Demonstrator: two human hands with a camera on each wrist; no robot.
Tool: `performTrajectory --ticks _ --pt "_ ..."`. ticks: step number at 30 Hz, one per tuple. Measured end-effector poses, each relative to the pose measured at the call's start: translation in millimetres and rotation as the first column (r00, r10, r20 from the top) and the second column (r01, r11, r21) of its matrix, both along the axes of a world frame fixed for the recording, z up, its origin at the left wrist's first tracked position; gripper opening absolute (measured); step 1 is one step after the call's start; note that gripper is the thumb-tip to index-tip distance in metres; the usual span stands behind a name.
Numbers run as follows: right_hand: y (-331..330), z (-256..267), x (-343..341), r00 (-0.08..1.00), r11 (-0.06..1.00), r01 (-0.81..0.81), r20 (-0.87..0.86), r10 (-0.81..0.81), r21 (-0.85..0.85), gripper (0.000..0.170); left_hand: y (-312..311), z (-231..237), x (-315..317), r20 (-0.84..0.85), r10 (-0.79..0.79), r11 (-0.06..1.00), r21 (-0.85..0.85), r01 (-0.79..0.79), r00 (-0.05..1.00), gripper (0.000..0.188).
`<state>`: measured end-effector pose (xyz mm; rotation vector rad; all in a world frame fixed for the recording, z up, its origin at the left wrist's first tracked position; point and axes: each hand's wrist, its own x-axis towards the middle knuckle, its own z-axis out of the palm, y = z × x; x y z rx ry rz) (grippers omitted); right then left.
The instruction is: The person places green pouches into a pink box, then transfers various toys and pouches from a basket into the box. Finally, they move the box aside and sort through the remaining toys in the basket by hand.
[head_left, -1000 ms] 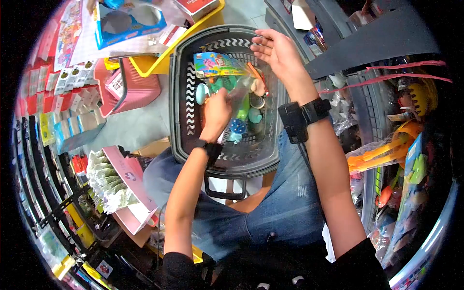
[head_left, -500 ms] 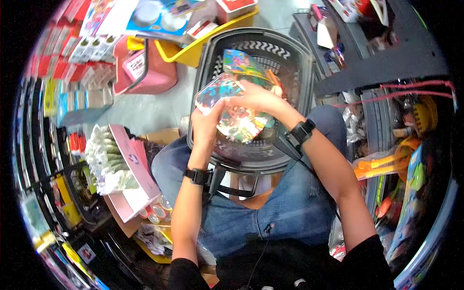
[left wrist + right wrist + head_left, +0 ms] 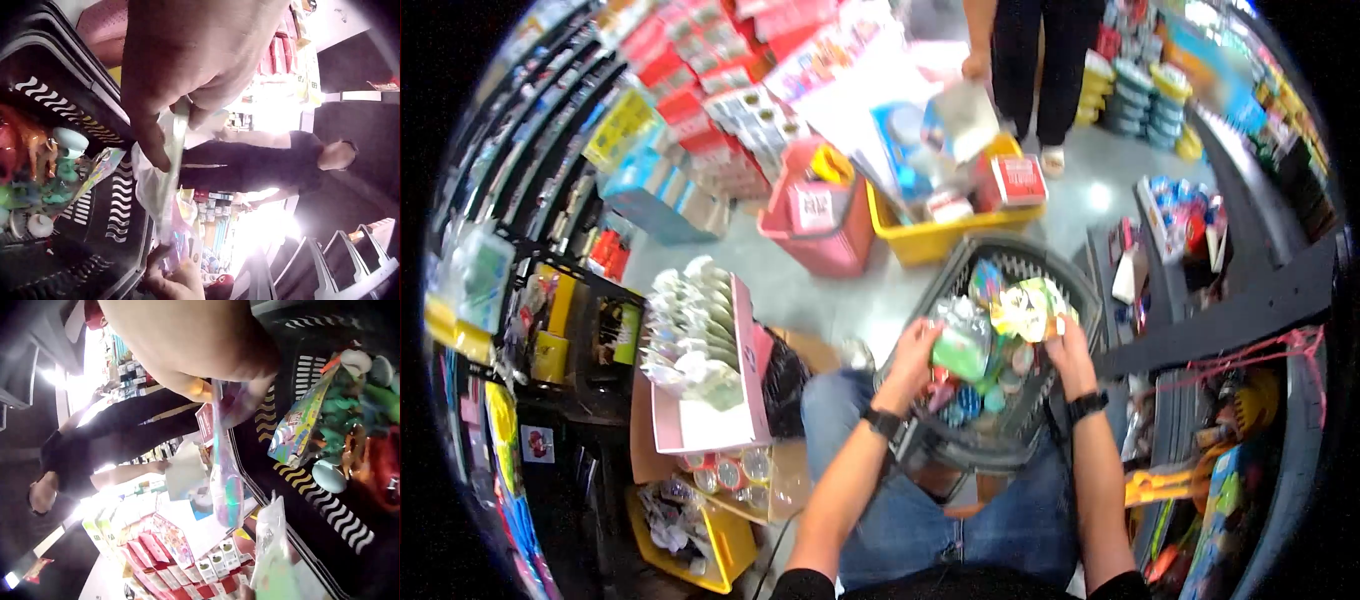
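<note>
My left hand [image 3: 913, 350] pinches the edge of a clear plastic packet [image 3: 963, 352] with something green inside. In the left wrist view its thumb and fingers close over the packet's rim. A shiny, iridescent packet [image 3: 229, 497] is pinched in my right hand [image 3: 1067, 345]; glare makes it look yellowish from the head view. Both packets are held side by side above a black basket [image 3: 1092, 292]. Inside the basket lie a bag with a colourful header card [image 3: 300, 428], green pieces [image 3: 340, 412] and a pale blue rounded piece [image 3: 329, 475].
Beyond the basket stand a yellow bin [image 3: 910, 245] and a pink basket [image 3: 840, 255], both loaded. A pink box of wrapped items [image 3: 745, 370] is at left. Grey shelving [image 3: 1200, 330] runs along the right. Another person [image 3: 1045, 60] stands ahead.
The head view has swung up and left, bringing the other person in. My hands, together over a clear package half a second ago, are now apart, each with a packet.
</note>
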<state>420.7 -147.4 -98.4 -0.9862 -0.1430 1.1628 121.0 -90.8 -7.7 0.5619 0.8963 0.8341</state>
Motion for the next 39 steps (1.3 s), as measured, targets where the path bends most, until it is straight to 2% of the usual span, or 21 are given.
performTrajectory --ticks 1,2,3,4,7,8,10,12,13,14,16,20,22,24,25,26,28,29,33,36,39 --pt "-8 -6 3 0.973 1.0 -0.013 -0.228 0.017 0.019 0.029 -4 -9 -3 -0.008 0.026 1.0 -0.017 -0.026 1.0 0.011" --pt "-26 16 -7 0.947 0.978 -0.206 0.261 0.189 0.041 0.027 -8 -14 -8 -0.014 0.061 0.998 -0.033 -0.062 0.998 0.009" --pt "-45 39 -18 0.497 0.959 -0.251 0.832 0.246 -0.134 0.026 -12 -2 -17 -0.036 -0.028 0.995 -0.092 0.024 0.999 0.015" --pt "-65 60 -28 0.053 0.983 -0.128 0.989 0.139 -0.132 0.024 -19 5 -20 -0.079 -0.024 0.998 -0.056 0.019 0.997 0.018" --pt "-81 105 -67 0.47 0.949 -0.312 0.86 0.2 -0.05 0.02 -47 20 -26 -0.286 0.067 0.99 0.135 -0.029 0.956 0.029" --pt "-105 185 -110 0.57 0.886 -0.464 0.763 0.305 -0.007 0.019 -55 22 -28 -0.297 0.087 0.974 0.227 -0.018 0.951 0.033" --pt "-111 127 -106 0.388 0.916 -0.397 0.916 0.106 0.062 0.023 -82 49 -24 -0.425 0.076 0.975 0.223 0.023 0.902 0.052" --pt "-140 145 -137 0.67 0.887 -0.458 0.632 0.39 -0.061 0.03 -97 5 3 -0.179 0.292 0.873 0.452 -0.185 0.94 0.073" --pt "-153 158 -145 0.601 0.821 -0.568 0.708 0.371 0.052 0.052 -112 11 3 0.05 0.207 0.895 0.394 -0.21 0.977 0.091" --pt "-158 172 -157 0.525 0.804 -0.593 0.733 0.433 -0.05 0.061 -122 8 3 -0.066 0.309 0.797 0.562 -0.221 0.949 0.09" --pt "-155 173 -186 0.885 0.87 -0.46 -0.015 0.465 -0.179 0.037 -141 7 -2 -0.197 0.364 0.751 0.64 -0.162 0.911 0.081" --pt "-160 198 -234 0.941 0.937 -0.321 0.065 0.333 -0.14 0.036 -182 78 -43 -0.075 0.486 0.66 0.684 -0.31 0.871 0.073" --pt "-174 236 -254 0.837 0.9 -0.419 0.332 0.435 -0.124 0.025 -199 120 -65 0.062 0.487 0.674 0.607 -0.42 0.871 0.07" --pt "-183 251 -276 0.786 0.907 -0.383 0.455 0.419 -0.174 0.026 -196 114 -76 -0.096 0.601 0.582 0.734 -0.351 0.793 0.069" --pt "-184 230 -271 0.678 0.86 -0.452 0.535 0.504 -0.237 0.028 -198 124 -84 -0.166 0.675 0.52 0.798 -0.304 0.718 0.072" --pt "-189 208 -264 0.555 0.804 -0.508 0.596 0.58 -0.31 0.03 -206 138 -98 -0.094 0.588 0.606 0.709 -0.361 0.804 0.076" --pt "-217 284 -295 0.723 0.778 -0.591 0.286 0.629 -0.215 0.032 -223 173 -122 0.057 0.539 0.67 0.576 -0.469 0.841 0.082" --pt "-213 280 -293 0.665 0.774 -0.592 0.405 0.627 -0.226 0.034 -225 180 -134 0.063 0.604 0.565 0.669 -0.483 0.794 0.083" --pt "-199 271 -289 0.451 0.784 -0.604 0.749 0.485 -0.144 0.05 -233 185 -166 0.207 0.546 0.582 0.604 -0.545 0.812 0.033" --pt "-186 286 -301 0.508 0.788 -0.616 0.763 0.398 -0.001 0.056 -241 177 -174 0.118 0.538 0.625 0.61 -0.488 0.835 0.029" --pt "-173 302 -313 0.32 0.703 -0.709 0.863 0.391 -0.055 0.046 -255 175 -171 0.076 0.556 0.648 0.584 -0.488 0.828 0.021"
